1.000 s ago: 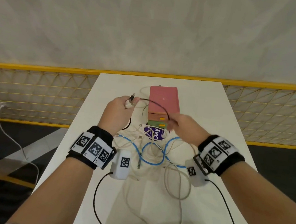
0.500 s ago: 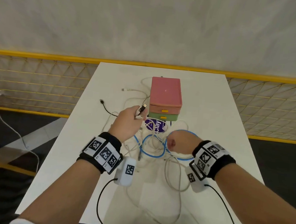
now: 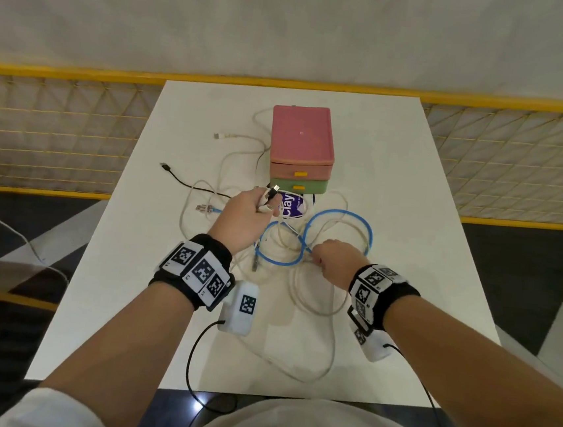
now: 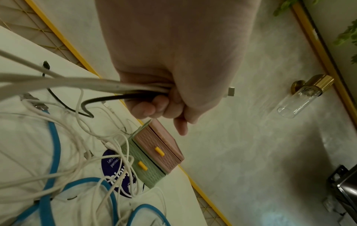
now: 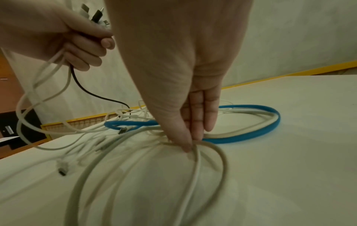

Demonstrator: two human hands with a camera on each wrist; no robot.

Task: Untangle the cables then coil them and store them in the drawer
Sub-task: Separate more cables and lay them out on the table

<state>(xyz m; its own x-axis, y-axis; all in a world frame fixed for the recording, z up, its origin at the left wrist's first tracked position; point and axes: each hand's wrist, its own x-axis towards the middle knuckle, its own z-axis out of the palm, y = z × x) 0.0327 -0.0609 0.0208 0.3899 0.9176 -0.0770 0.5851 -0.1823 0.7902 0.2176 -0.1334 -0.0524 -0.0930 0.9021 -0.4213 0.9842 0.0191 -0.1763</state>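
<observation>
Cables: a tangle of white, grey and thick blue cable lies on the white bench, just in front of the pink-and-green drawer box.
Left hand: raised beside the drawer box, clenched round several cable ends; the left wrist view shows white cords and one thin black cable in its fist.
Right hand: down in the tangle; only the right wrist view shows thumb and fingertips pinching a grey-white cable loop.
Drawers: both closed.

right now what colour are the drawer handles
Yellow, both drawer handles; left wrist view shows them best.
</observation>
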